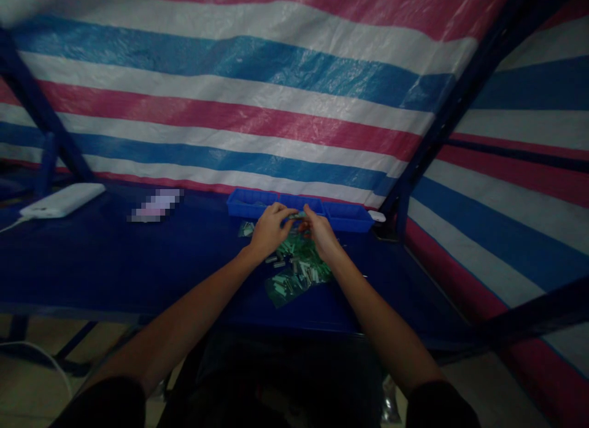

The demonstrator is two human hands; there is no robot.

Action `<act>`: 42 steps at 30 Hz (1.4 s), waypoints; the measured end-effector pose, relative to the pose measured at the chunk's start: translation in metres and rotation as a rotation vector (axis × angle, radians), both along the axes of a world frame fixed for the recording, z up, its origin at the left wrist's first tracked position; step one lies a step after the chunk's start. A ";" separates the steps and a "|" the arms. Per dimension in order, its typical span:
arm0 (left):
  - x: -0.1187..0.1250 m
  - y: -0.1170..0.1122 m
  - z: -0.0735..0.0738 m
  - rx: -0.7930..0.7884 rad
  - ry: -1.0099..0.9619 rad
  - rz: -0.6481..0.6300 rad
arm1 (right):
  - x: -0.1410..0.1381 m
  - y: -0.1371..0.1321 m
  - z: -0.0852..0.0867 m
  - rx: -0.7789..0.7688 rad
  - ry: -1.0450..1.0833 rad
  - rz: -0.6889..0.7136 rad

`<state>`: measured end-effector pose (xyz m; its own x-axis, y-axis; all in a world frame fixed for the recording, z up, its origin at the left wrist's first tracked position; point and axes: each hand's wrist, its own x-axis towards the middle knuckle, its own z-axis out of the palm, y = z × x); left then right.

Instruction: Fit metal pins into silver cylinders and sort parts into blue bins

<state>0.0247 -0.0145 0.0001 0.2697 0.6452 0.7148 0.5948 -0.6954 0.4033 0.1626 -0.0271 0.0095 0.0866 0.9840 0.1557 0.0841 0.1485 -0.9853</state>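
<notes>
- Way out to the left of your left hand, there's a white box (64, 201) with a cable on the counter (115, 262), then a pixelated flat thing (156, 207) closer in.
- Row of blue trays (237, 208) starts just beyond your left hand and runs past your right.
- Your left hand (269, 233) is closed down to a fingertip pinch on one end of a small piece (300, 215). Too dim to say exactly what it is.
- That piece sits between your two hands, up off the counter. Looks light and stiff, maybe a bit slippery, so I'd hold it by the ends and go easy.
- Below your hands: loose metal bits (279, 264) and a thin, floppy-looking clear bag (285, 287).
- Your right hand (322, 233) has thumb and fingers narrowed on the other end.
</notes>
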 end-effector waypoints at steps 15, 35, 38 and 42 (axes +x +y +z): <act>0.002 0.005 0.008 -0.781 -0.800 -0.199 | 0.010 -0.009 0.009 0.622 -0.551 -0.032; -0.033 0.019 0.015 -0.478 -0.034 0.354 | 0.009 -0.004 0.001 0.534 -0.807 -0.018; -0.027 0.014 0.008 -0.457 0.361 0.269 | 0.009 -0.003 0.001 0.518 -0.840 0.000; -0.031 0.018 0.000 -0.359 0.610 0.302 | 0.010 -0.001 -0.001 0.520 -0.865 0.010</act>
<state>-0.0059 0.0036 0.0004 0.3244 0.9178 0.2289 0.9276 -0.3561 0.1128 0.1722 -0.0279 0.0082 -0.2671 0.7765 0.5708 0.7358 0.5468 -0.3996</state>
